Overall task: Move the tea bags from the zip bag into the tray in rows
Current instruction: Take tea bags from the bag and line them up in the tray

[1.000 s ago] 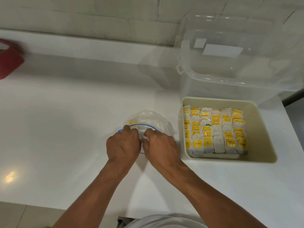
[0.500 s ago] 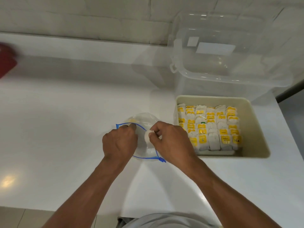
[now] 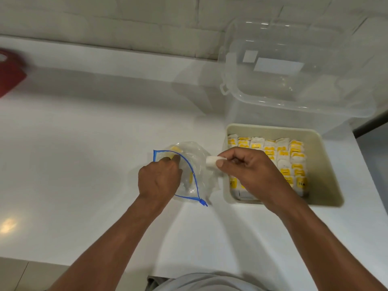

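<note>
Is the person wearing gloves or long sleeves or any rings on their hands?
No gloves, rings, watch or bracelet show. The left hand and right hand are bare, and both forearms are bare too, with no sleeve in sight. A pale grey garment shows at the bottom edge.
</note>
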